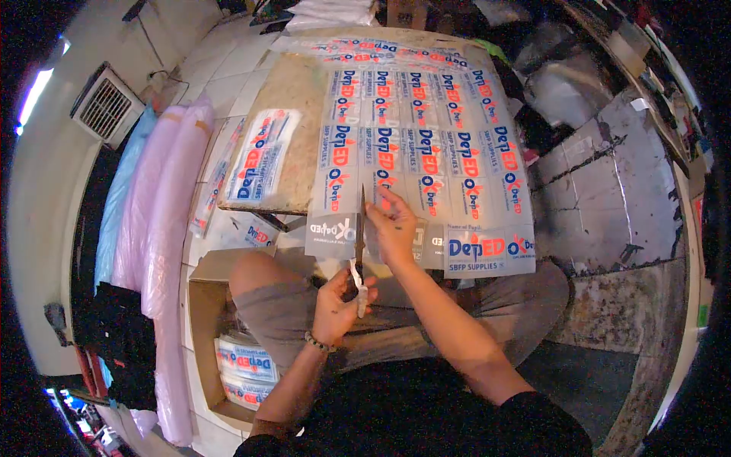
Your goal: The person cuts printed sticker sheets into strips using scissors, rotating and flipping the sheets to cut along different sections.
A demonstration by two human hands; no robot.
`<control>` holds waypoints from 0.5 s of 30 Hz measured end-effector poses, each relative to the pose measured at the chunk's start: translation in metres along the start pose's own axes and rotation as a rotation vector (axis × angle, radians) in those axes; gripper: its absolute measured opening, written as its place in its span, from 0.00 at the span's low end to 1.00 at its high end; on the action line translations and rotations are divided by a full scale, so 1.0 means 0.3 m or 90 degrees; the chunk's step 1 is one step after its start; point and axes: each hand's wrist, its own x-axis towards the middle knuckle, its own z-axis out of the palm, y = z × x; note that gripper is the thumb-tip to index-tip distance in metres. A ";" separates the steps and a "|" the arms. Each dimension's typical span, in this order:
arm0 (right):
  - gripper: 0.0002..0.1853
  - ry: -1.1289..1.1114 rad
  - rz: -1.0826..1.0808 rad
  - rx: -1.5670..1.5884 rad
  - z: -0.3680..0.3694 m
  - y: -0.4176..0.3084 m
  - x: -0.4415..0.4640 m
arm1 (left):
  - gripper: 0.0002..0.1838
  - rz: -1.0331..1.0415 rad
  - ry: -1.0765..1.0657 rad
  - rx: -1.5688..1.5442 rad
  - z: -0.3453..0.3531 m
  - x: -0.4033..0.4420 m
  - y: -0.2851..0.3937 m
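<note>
A large see-through plastic sheet point(381, 145), printed in rows with blue and red "DepED" lettering, lies over a low board point(285, 87) in front of my lap. My left hand point(335, 308) is closed round the handles of a pair of scissors point(360, 247), wrapped in something white. Its dark blades point away from me across the near part of the sheet. My right hand point(392, 232) is just right of the blades, fingers bent and gripping the sheet beside them. A grey band with white print runs along the sheet's near edge.
A small pile of printed pieces point(263, 156) rests on the board's left side. Left of my knee stands a cardboard box point(204, 335) holding printed plastic bundles point(245, 362). Long pink plastic-wrapped rolls point(171, 251) and a blue roll point(122, 206) lie farther left.
</note>
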 end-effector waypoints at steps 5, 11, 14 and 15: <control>0.25 -0.016 -0.017 -0.005 -0.004 -0.010 -0.003 | 0.33 -0.025 -0.024 0.001 -0.013 -0.007 0.005; 0.27 -0.022 -0.034 0.000 -0.005 -0.006 0.000 | 0.34 -0.029 -0.021 -0.005 -0.003 -0.008 0.029; 0.27 -0.024 -0.022 -0.015 -0.011 0.001 0.001 | 0.33 -0.016 -0.007 0.025 0.003 0.027 0.035; 0.27 -0.023 -0.019 -0.024 -0.011 -0.004 0.000 | 0.33 -0.018 -0.001 0.041 0.007 0.044 0.042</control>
